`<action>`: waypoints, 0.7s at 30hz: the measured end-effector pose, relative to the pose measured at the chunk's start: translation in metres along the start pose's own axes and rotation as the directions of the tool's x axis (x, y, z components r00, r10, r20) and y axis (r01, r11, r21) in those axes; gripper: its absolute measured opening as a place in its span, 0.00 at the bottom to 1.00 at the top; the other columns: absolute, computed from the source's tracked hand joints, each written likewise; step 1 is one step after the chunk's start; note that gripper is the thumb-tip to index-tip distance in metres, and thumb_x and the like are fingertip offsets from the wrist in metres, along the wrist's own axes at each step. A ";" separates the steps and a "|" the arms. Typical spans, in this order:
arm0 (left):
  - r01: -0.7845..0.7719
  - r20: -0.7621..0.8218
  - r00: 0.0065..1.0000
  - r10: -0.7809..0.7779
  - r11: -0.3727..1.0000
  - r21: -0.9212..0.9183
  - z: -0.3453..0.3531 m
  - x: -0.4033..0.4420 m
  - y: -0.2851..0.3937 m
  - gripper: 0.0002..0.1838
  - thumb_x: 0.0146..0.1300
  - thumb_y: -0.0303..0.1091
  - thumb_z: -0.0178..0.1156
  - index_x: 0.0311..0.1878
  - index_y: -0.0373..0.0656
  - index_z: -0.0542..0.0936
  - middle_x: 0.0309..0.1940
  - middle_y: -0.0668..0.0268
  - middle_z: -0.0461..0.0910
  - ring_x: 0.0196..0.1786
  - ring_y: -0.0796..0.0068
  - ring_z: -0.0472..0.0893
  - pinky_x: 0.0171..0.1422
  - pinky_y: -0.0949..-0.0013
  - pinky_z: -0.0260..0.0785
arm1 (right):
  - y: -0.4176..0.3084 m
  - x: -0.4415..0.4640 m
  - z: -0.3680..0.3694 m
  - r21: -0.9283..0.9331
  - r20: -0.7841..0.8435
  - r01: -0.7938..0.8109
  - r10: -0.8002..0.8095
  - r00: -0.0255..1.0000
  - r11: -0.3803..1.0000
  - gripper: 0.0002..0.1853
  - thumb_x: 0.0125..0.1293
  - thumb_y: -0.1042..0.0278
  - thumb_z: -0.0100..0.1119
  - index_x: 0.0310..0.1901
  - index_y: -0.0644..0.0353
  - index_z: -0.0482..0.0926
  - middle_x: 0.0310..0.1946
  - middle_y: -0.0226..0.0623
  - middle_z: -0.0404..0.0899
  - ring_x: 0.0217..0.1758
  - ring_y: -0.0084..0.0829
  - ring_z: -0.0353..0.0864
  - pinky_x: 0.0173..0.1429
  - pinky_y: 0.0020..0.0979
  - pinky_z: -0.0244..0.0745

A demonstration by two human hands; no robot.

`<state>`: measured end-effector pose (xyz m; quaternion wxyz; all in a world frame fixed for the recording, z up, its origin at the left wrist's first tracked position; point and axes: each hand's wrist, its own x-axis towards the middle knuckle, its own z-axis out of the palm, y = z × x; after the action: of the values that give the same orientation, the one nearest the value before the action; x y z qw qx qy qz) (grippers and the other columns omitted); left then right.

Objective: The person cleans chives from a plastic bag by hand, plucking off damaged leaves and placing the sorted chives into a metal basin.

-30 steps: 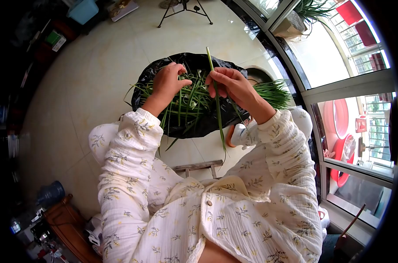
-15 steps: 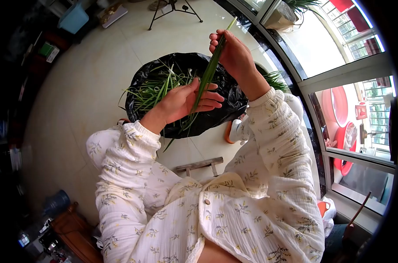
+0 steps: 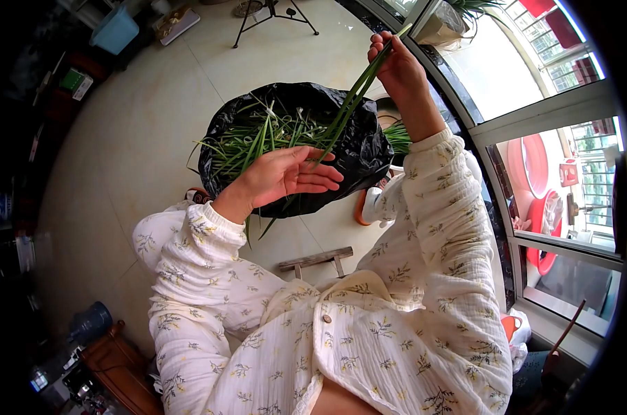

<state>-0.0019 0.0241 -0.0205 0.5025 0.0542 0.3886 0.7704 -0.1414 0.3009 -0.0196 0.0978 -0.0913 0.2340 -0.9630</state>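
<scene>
My right hand (image 3: 398, 67) is raised at the upper right, its fingers closed round the pale end of a long green stalk with leaves (image 3: 355, 98). The leaves slant down to the left, toward my left hand (image 3: 289, 175). That hand is palm up with its fingers spread, and the leaf tips reach its upper fingers. Under both hands lies a black plastic bag (image 3: 358, 166), opened wide. Loose green stalks (image 3: 248, 138) with some whitish bits fill its left and middle part.
Behind the bag's right side, more green stalks (image 3: 398, 137) lie by a round basin (image 3: 389, 114). A small wooden stool (image 3: 316, 260) stands between my legs. Window frames run along the right. A black metal stand (image 3: 275, 19) is at the top.
My right hand has moved up and to the right with the stalk, drawing the leaves away from my left hand. My left hand has opened from its earlier curl and moved lower.
</scene>
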 end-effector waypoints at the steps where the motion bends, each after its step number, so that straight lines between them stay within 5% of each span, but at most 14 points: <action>1: 0.004 -0.002 1.000 -0.004 1.000 -0.010 -0.001 0.000 0.000 0.24 0.74 0.44 0.35 0.60 0.33 0.66 0.54 0.44 0.74 0.56 0.57 0.77 0.63 0.59 0.68 | -0.001 0.001 -0.001 -0.002 -0.005 0.008 -0.008 1.000 1.000 0.12 0.73 0.65 0.40 0.44 0.66 0.69 0.39 0.45 0.75 0.40 0.34 0.76 0.51 0.36 0.75; 9: 0.021 -0.061 0.998 -0.017 0.997 0.072 -0.006 0.002 -0.004 0.12 0.72 0.33 0.44 0.50 0.35 0.71 0.48 0.47 0.78 0.50 0.60 0.81 0.57 0.63 0.74 | -0.007 0.004 -0.001 -0.005 -0.061 0.053 -0.053 0.997 0.999 0.12 0.73 0.65 0.40 0.45 0.66 0.69 0.39 0.45 0.75 0.40 0.35 0.77 0.52 0.36 0.76; 21: -0.037 -0.187 0.981 0.059 0.992 0.119 -0.015 0.003 -0.006 0.10 0.70 0.32 0.46 0.46 0.40 0.76 0.45 0.53 0.81 0.47 0.63 0.82 0.53 0.66 0.75 | -0.003 0.000 0.008 -0.042 -0.098 0.077 -0.081 0.992 0.996 0.10 0.72 0.67 0.42 0.43 0.66 0.70 0.38 0.46 0.75 0.38 0.35 0.76 0.50 0.36 0.76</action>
<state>-0.0062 0.0201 -0.0357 0.4403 0.0187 0.4769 0.7604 -0.1404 0.3000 -0.0109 0.0462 -0.0543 0.2530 -0.9648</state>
